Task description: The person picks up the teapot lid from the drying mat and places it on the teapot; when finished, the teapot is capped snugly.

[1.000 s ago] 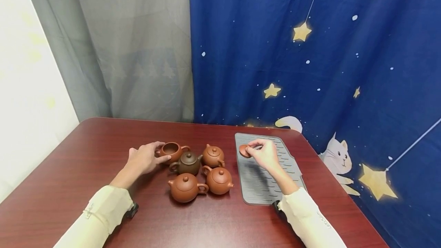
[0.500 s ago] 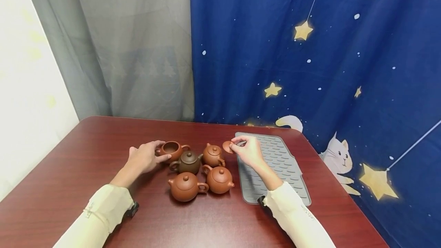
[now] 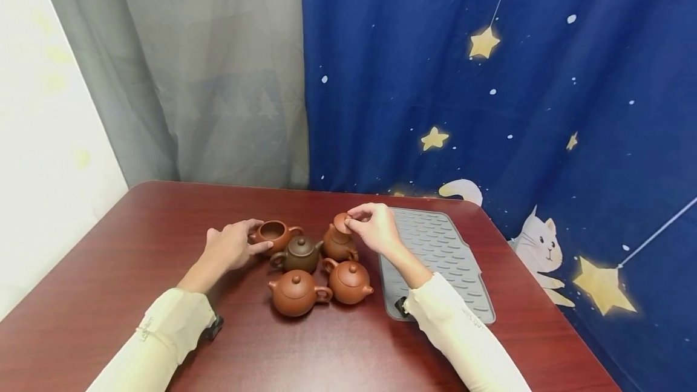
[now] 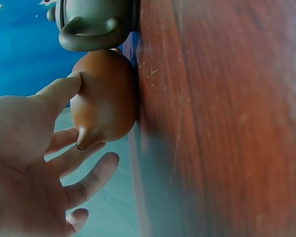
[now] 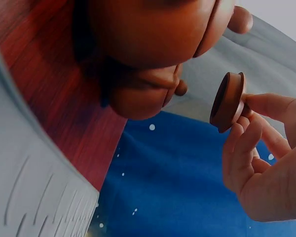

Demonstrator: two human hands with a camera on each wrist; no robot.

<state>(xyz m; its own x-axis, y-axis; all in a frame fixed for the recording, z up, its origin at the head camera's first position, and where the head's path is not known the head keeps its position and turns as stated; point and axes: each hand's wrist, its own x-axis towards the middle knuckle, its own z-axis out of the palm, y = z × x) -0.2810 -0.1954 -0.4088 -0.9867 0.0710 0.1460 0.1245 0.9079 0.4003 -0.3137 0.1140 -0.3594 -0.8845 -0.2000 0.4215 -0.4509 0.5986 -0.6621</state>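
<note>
My left hand (image 3: 229, 248) steadies a lidless reddish-brown teapot (image 3: 282, 241) at the back left of a teapot group. In the left wrist view the thumb presses the teapot body (image 4: 108, 94), with fingers behind it beside the spout. My right hand (image 3: 378, 228) pinches a round teapot lid (image 3: 342, 222) by its knob, in the air. The lid overlaps the back-right lidded teapot (image 3: 337, 249) in the head view. The right wrist view shows the lid (image 5: 228, 103) on edge, its hollow underside facing the teapots.
A dark brown teapot (image 3: 301, 256) stands right beside the lidless one. Two more reddish-brown teapots, one front left (image 3: 293, 298) and one front right (image 3: 348, 286), sit close by. A grey ridged mat (image 3: 446, 259) lies to the right on the dark red table (image 3: 229, 343).
My right hand has carried the lid leftward from above the grey mat to over the back-right teapot. The left hand has stayed at the lidless teapot.
</note>
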